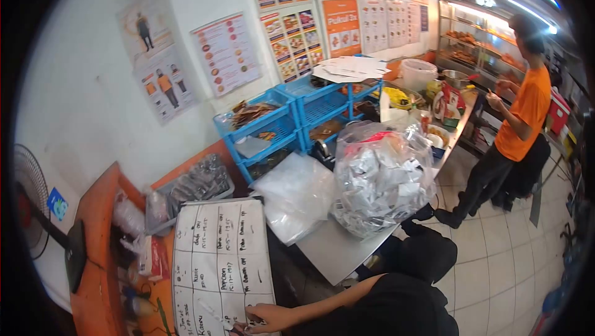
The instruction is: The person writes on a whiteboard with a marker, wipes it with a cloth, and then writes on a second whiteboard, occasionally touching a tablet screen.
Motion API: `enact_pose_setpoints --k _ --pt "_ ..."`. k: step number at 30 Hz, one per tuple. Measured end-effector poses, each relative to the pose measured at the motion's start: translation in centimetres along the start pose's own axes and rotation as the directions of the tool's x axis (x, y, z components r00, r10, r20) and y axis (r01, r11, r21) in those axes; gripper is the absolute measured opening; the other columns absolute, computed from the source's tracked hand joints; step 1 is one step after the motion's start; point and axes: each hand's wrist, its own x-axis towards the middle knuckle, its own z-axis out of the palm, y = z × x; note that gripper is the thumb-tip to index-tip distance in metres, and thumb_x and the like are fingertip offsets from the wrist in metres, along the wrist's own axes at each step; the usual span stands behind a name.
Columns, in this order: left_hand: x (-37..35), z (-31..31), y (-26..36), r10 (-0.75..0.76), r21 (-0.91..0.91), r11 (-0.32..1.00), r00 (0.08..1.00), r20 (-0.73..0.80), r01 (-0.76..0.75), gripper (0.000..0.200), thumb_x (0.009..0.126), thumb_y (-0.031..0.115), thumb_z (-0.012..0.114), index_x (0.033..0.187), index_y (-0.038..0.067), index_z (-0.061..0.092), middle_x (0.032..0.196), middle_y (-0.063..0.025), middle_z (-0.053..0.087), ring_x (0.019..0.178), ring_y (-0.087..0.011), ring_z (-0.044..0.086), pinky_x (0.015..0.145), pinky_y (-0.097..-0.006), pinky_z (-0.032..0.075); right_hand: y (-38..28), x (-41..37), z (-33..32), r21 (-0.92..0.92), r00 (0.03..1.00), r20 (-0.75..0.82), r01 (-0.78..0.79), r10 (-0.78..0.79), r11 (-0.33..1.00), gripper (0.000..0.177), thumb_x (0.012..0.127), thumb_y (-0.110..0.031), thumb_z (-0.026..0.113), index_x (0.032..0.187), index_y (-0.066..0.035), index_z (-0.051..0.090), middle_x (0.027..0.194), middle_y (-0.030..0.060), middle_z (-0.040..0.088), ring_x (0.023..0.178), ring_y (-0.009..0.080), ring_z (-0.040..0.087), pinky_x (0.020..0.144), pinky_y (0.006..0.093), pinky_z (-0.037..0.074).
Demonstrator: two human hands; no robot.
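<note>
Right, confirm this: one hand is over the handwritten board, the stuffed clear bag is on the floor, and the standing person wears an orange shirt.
The stuffed clear bag is on the table, not the floor, as the head view shows. The rest holds: one hand is over the handwritten board, and the standing person wears an orange shirt.

From my remote seat I see my R hand (268, 318) on the handwritten board (226, 255), stuffed clear bag (384, 178) beyond, co-worker w/ orange top (527, 106) standing near shelves (474, 41).
</note>
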Motion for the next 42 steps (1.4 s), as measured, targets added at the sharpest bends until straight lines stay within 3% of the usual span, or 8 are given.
enact_pose_setpoints --k 9,12,13,19,24,28,34,42 --pt "-0.8 2.1 -0.3 0.185 -0.436 0.883 0.983 -0.012 -0.172 0.033 0.098 0.034 0.034 0.104 0.004 0.048 0.097 -0.0066 0.049 0.093 -0.0200 0.051 0.074 -0.0331 0.046 3.1 -2.7 1.4 0.165 0.981 -0.063 -0.172 0.185 0.971 0.042 0.080 -0.030 0.068 0.103 -0.002 0.047 0.079 0.0125 0.056 0.069 0.0181 0.053 0.059 0.0330 0.044" --pt "-1.1 0.6 -0.9 0.146 -0.486 0.874 0.962 0.232 -0.015 0.049 0.099 0.032 0.027 0.136 0.001 0.036 0.136 -0.0148 0.044 0.120 -0.0253 0.046 0.088 -0.0367 0.045 2.9 -2.7 0.7 0.063 0.973 -0.045 -0.221 0.224 0.973 0.038 0.078 -0.018 0.070 0.105 0.001 0.050 0.091 0.0156 0.064 0.083 0.0224 0.064 0.069 0.0374 0.050" --pt "-1.8 1.2 -0.1 0.033 -0.614 0.788 0.994 0.107 0.040 0.049 0.097 0.027 0.033 0.134 -0.003 0.038 0.139 -0.0172 0.040 0.127 -0.0252 0.039 0.104 -0.0389 0.031 1.1 -2.4 0.1 0.088 0.965 0.005 -0.260 0.260 0.962 0.037 0.077 -0.018 0.070 0.105 0.000 0.053 0.089 0.0163 0.064 0.083 0.0227 0.064 0.071 0.0369 0.051" --pt "-1.7 -4.4 -2.7 -0.078 -0.416 0.899 0.886 -0.458 -0.136 0.026 0.100 0.021 0.038 0.109 0.000 0.051 0.097 -0.0055 0.054 0.094 -0.0140 0.053 0.089 -0.0291 0.041 2.3 -3.4 -1.2 0.027 0.897 0.310 -0.340 0.316 0.940 0.024 0.078 -0.010 0.067 0.100 0.001 0.062 0.082 0.0151 0.065 0.072 0.0196 0.065 0.066 0.0320 0.050" --pt "-3.6 -8.9 -6.2 -0.164 -0.370 0.914 0.682 -0.713 -0.168 0.017 0.099 0.017 0.040 0.108 0.006 0.049 0.084 -0.0008 0.051 0.079 -0.0111 0.052 0.077 -0.0280 0.044 3.7 -2.3 -1.6 -0.150 0.938 0.227 -0.234 0.263 0.961 0.021 0.078 -0.008 0.066 0.094 0.003 0.059 0.083 0.0156 0.064 0.082 0.0225 0.064 0.074 0.0313 0.048" --pt "-4.4 -8.9 -6.9 -0.250 -0.445 0.868 0.580 -0.775 -0.221 0.014 0.096 0.015 0.044 0.106 0.006 0.047 0.083 -0.0004 0.050 0.077 -0.0111 0.051 0.075 -0.0280 0.044 3.7 0.5 -1.9 -0.217 0.948 0.215 -0.190 0.236 0.958 0.020 0.076 -0.005 0.065 0.093 0.003 0.057 0.082 0.0159 0.064 0.081 0.0247 0.064 0.075 0.0316 0.048" --pt "-5.2 -8.6 -8.7 -0.325 -0.416 0.909 0.665 -0.673 0.022 0.018 0.088 0.020 0.058 0.076 0.010 0.049 0.068 0.0034 0.046 0.063 -0.0060 0.043 0.058 -0.0226 0.035 4.1 3.1 -1.7 -0.250 0.969 0.162 -0.143 0.187 0.958 0.020 0.077 -0.004 0.063 0.094 0.002 0.057 0.082 0.0120 0.064 0.074 0.0199 0.061 0.070 0.0311 0.047" --pt "-6.6 -7.8 -11.7 -0.416 -0.490 0.869 0.649 -0.637 0.075 0.018 0.095 0.024 0.049 0.084 0.009 0.051 0.076 0.0003 0.053 0.068 -0.0089 0.050 0.064 -0.0244 0.041 6.3 3.8 -1.4 -0.481 0.999 0.033 -0.016 0.036 0.877 0.020 0.073 -0.003 0.063 0.093 0.001 0.060 0.085 0.0176 0.063 0.081 0.0356 0.061 0.073 0.0398 0.048"
